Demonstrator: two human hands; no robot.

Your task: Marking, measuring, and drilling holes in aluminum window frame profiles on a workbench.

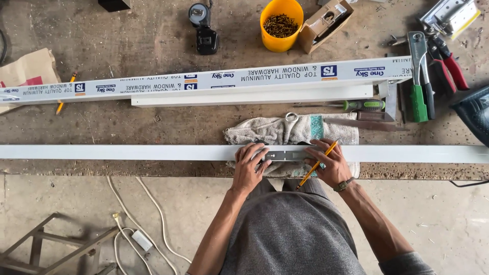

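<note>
A long white aluminium bar (127, 152) lies along the near edge of the workbench, resting on a folded grey towel (285, 130). A small grey metal plate (286, 155) sits on top of the bar. My left hand (249, 165) presses the plate's left end against the bar. My right hand (328, 162) holds the plate's right end and grips a yellow pencil (318, 164) between its fingers, tip pointing toward me.
A second white bar wrapped in printed film (214, 81) lies farther back. Behind it stand a yellow cup of screws (280, 23), a cardboard box (326, 20) and a black device (204, 30). A green-handled riveter (418, 76), red pliers (448, 63) and a screwdriver (356, 105) lie right.
</note>
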